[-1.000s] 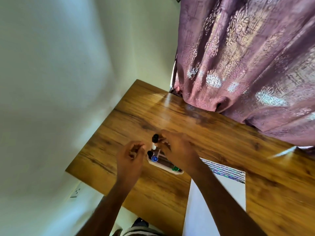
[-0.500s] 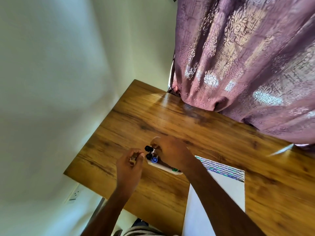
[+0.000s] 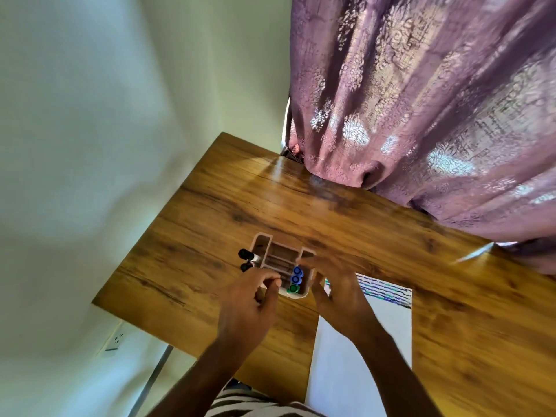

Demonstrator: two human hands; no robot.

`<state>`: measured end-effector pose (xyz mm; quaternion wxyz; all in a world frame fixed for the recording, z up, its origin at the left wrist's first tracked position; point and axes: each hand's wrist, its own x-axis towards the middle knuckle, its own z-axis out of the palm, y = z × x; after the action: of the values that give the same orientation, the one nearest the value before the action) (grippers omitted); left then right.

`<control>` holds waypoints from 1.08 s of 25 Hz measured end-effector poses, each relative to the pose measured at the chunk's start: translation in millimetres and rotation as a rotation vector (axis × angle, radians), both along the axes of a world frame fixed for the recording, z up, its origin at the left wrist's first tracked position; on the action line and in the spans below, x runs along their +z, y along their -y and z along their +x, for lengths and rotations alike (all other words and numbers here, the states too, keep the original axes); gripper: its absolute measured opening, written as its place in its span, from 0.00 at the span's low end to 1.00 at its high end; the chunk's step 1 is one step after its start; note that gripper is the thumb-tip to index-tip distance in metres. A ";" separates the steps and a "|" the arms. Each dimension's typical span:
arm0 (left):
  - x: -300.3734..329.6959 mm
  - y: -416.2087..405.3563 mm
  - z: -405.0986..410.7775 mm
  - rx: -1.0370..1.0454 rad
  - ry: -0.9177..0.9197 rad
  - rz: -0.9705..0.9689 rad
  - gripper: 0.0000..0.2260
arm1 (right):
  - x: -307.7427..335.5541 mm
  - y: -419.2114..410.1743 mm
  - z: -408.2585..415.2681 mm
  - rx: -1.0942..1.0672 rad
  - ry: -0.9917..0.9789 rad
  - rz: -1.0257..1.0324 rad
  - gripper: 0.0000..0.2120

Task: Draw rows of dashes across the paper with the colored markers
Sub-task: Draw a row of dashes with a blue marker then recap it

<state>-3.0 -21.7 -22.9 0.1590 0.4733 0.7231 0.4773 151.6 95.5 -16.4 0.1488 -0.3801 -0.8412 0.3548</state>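
A pale marker holder stands on the wooden table. Two black-capped markers stick out at its left. Two blue caps and a green cap show in its near right compartment. My left hand is curled, with fingertips and thumb at the holder's near left rim. My right hand hovers blurred at the holder's right side, fingers spread and holding nothing. The white paper lies to the right, with rows of blue, green and dark dashes along its far edge.
A purple patterned curtain hangs over the table's far edge. A pale wall runs along the left side. A wall socket sits below the table's left corner.
My right hand has let go of the black-capped marker it held at the holder and drawn back to the right, uncovering the holder. My left hand stays at the holder's near side.
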 end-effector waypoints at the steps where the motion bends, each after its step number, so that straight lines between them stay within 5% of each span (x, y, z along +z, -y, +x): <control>1: -1.6 -3.3 0.9 -0.011 0.002 0.000 0.09 | -1.7 -0.3 -3.9 0.025 0.036 -0.016 0.22; 5: -2.1 -12.2 1.8 -0.041 0.015 0.006 0.07 | -0.3 -9.6 -14.4 0.041 0.094 -0.007 0.14; 11: 13.4 -26.4 14.2 -0.130 0.079 0.043 0.10 | 35.3 -11.8 17.2 -0.221 -0.469 -0.095 0.07; 13: 18.6 -32.0 24.7 -0.145 0.144 0.048 0.10 | 41.4 -7.3 27.2 -0.218 -0.523 -0.063 0.07; 17: 27.5 -42.1 41.4 -0.264 0.408 -0.010 0.10 | 33.3 6.2 46.3 -0.014 -0.351 -0.028 0.14; 21: 24.5 -45.3 51.8 -0.414 0.321 -0.143 0.04 | 24.8 15.9 71.7 0.049 -0.053 -0.218 0.30; 23: 21.5 -44.6 56.3 -0.404 0.334 -0.169 0.04 | 24.7 13.5 90.0 -0.008 -0.017 -0.346 0.30; 27: 17.6 -40.5 58.6 -0.431 0.635 -0.288 0.04 | 19.6 10.3 117.7 -0.361 -0.649 -0.703 0.06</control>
<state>55.6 18.8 -5.3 0.5353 0.4158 0.5820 0.4492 269.3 85.2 3.1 0.3246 -0.4167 -0.5024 0.6845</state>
